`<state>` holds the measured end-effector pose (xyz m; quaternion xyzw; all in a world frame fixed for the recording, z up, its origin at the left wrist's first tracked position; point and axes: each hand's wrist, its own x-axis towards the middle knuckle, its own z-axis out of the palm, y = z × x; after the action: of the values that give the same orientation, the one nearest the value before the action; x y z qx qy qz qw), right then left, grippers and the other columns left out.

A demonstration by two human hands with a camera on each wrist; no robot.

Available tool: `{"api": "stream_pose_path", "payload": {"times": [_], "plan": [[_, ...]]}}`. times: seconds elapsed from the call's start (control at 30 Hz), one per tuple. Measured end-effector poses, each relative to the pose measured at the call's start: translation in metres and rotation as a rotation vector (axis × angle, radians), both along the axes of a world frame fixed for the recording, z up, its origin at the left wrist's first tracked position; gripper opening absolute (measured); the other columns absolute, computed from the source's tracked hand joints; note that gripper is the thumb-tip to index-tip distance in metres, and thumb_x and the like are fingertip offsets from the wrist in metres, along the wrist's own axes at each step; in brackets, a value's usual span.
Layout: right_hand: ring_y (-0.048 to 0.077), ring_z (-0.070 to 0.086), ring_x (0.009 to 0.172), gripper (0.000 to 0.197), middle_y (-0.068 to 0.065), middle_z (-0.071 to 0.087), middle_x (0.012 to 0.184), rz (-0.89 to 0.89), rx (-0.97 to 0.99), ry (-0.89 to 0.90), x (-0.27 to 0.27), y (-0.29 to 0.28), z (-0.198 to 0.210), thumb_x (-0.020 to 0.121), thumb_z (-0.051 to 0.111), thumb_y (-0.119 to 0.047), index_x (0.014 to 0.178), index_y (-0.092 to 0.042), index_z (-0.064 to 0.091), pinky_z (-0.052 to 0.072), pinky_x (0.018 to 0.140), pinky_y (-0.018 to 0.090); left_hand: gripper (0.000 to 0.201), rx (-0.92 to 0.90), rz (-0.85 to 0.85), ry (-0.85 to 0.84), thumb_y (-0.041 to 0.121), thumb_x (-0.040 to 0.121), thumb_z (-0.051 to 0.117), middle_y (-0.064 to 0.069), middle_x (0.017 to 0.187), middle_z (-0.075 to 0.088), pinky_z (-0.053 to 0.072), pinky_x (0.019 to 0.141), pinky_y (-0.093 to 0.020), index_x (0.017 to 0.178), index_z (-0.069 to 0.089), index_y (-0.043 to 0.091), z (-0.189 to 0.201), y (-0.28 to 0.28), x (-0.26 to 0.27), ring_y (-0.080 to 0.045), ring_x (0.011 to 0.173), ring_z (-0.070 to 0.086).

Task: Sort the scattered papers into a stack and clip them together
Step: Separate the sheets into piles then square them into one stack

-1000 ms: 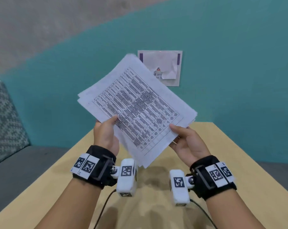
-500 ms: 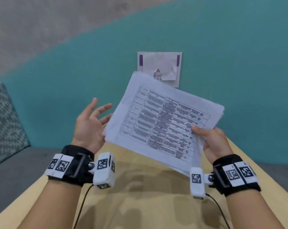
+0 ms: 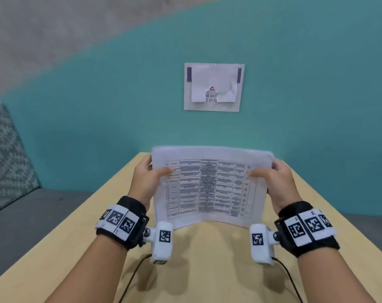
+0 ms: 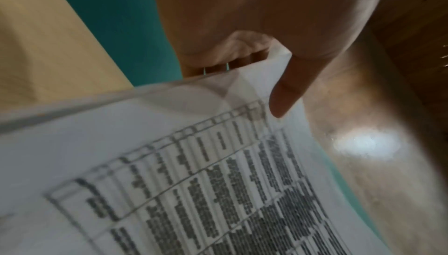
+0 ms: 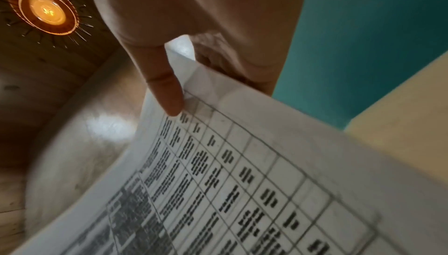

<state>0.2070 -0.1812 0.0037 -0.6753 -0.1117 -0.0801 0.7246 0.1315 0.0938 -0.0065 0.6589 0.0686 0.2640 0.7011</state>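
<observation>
A stack of white papers [image 3: 209, 186] printed with a dense table is held upright above the light wooden table [image 3: 207, 270], its lower edge near the tabletop. My left hand [image 3: 151, 173] grips its left edge, thumb on the front sheet and fingers behind. My right hand [image 3: 271, 174] grips the right edge the same way. In the left wrist view the thumb presses the papers [image 4: 194, 163] near a corner; in the right wrist view the thumb pinches the papers [image 5: 242, 173] likewise. No clip is visible.
A teal wall [image 3: 98, 106] rises just beyond the table's far edge, with a taped paper notice [image 3: 214, 87] on it. A grey patterned seat [image 3: 8, 160] stands at the left. Thin cables [image 3: 131, 281] trail from the wrist cameras over the near tabletop.
The left hand had let go and is back gripping the left edge. The stack has turned from a diagonal tilt to level and come down toward the table.
</observation>
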Motion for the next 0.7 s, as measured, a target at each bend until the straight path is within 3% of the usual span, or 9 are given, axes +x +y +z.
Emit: {"api": "stream_pose_path", "payload": {"times": [0.17, 0.27, 0.37, 0.43, 0.57, 0.7], "plan": [[0.032, 0.068, 0.096, 0.028, 0.008, 0.075, 0.103, -0.002, -0.028, 0.091, 0.005, -0.001, -0.014, 0.083, 0.061, 0.008, 0.098, -0.015, 0.067, 0.052, 0.078, 0.039, 0.029, 0.013, -0.025, 0.052, -0.004, 0.091, 0.064, -0.007, 0.109, 0.079, 0.059, 0.084, -0.044, 0.113, 0.067, 0.015, -0.006, -0.004, 0.003, -0.03, 0.1, 0.075], [0.03, 0.068, 0.096, 0.027, 0.008, 0.075, 0.104, -0.012, -0.042, 0.08, 0.004, 0.001, -0.012, 0.085, 0.06, 0.006, 0.101, -0.014, 0.067, 0.054, 0.081, 0.041, 0.024, 0.016, -0.014, 0.063, 0.0, 0.095, 0.061, -0.005, 0.106, 0.079, 0.058, 0.078, -0.039, 0.113, 0.068, 0.015, -0.007, -0.009, 0.004, -0.029, 0.097, 0.075], [0.029, 0.068, 0.096, 0.027, 0.007, 0.075, 0.106, -0.028, -0.027, 0.055, 0.004, 0.002, -0.005, 0.085, 0.06, 0.006, 0.103, -0.014, 0.066, 0.055, 0.085, 0.043, 0.023, 0.029, -0.01, 0.034, 0.0, 0.096, 0.06, 0.0, 0.102, 0.079, 0.057, 0.072, -0.032, 0.109, 0.067, 0.018, -0.001, -0.012, 0.002, -0.02, 0.089, 0.075], [0.029, 0.069, 0.097, 0.028, 0.008, 0.075, 0.107, -0.021, -0.026, 0.049, 0.006, -0.001, -0.002, 0.082, 0.062, 0.006, 0.102, -0.013, 0.067, 0.055, 0.087, 0.045, 0.024, 0.023, -0.005, 0.02, -0.001, 0.093, 0.061, -0.001, 0.103, 0.078, 0.056, 0.073, -0.032, 0.108, 0.067, 0.017, 0.003, -0.01, 0.001, -0.018, 0.088, 0.074], [0.029, 0.062, 0.092, 0.028, 0.01, 0.07, 0.096, 0.005, -0.049, 0.059, 0.005, -0.006, -0.007, 0.07, 0.06, 0.004, 0.093, -0.012, 0.065, 0.05, 0.078, 0.039, 0.032, 0.014, -0.002, 0.042, -0.007, 0.086, 0.058, -0.009, 0.107, 0.075, 0.054, 0.075, -0.035, 0.115, 0.064, 0.006, -0.001, -0.004, -0.002, -0.024, 0.091, 0.07], [0.028, 0.061, 0.091, 0.026, 0.008, 0.069, 0.095, 0.006, -0.051, 0.104, 0.005, -0.002, -0.014, 0.08, 0.054, 0.01, 0.091, -0.012, 0.062, 0.049, 0.078, 0.038, 0.037, 0.013, -0.022, 0.078, -0.01, 0.084, 0.05, -0.011, 0.108, 0.074, 0.053, 0.077, -0.037, 0.117, 0.061, 0.004, -0.005, -0.008, -0.002, -0.027, 0.093, 0.067]]}}
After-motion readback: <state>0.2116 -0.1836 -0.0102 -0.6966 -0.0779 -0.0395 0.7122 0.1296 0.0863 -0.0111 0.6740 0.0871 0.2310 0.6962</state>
